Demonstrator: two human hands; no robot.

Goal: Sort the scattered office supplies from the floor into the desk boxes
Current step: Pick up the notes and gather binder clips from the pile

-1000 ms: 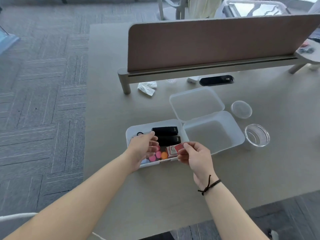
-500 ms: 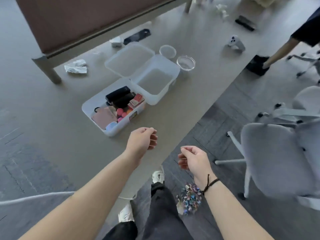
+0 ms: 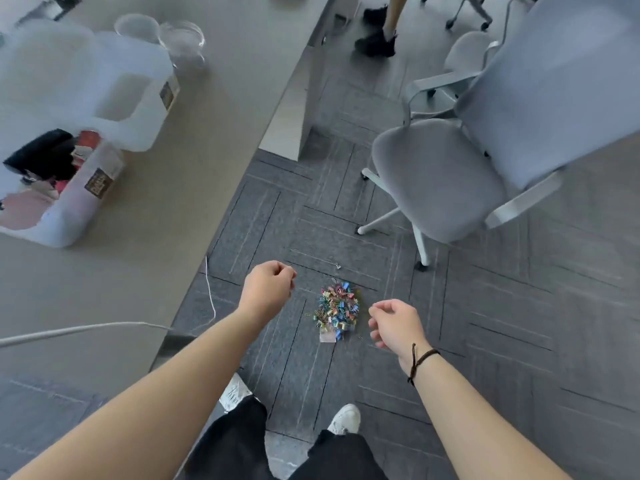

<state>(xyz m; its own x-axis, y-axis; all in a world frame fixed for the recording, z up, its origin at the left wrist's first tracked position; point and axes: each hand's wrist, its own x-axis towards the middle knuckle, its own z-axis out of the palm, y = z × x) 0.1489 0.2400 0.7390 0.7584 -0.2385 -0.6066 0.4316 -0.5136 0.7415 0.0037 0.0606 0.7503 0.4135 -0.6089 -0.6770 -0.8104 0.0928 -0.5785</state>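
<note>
A heap of small multicoloured metal binder clips and paper clips [image 3: 336, 308] lies on the grey carpet floor [image 3: 485, 341], just off the desk's near edge and in front of the person's white shoes. A stray clip [image 3: 337, 266] sits a little beyond the heap. The pieces look light, stiff and loose, likely to slip and scatter, so a scooping pinch of a cluster from its edge would probably serve better than picking singles.

The left hand [image 3: 268, 289] hangs above the floor left of the heap, fingers loosely curled, holding nothing that I can see. The right hand [image 3: 394, 323] hangs just right of the heap, fingers likewise loosely curled and empty.

On the beige desk [image 3: 194, 161], near its left edge, a translucent plastic box [image 3: 69, 202] holds black blocks and pink and red items, blurred. Beside it, farther along the desk, a second translucent plastic box [image 3: 138, 98] looks empty. Beyond that stand a round clear dish [image 3: 181, 41] and a round clear lid [image 3: 135, 26]. A grey office chair [image 3: 467, 168] stands past the heap.
</note>
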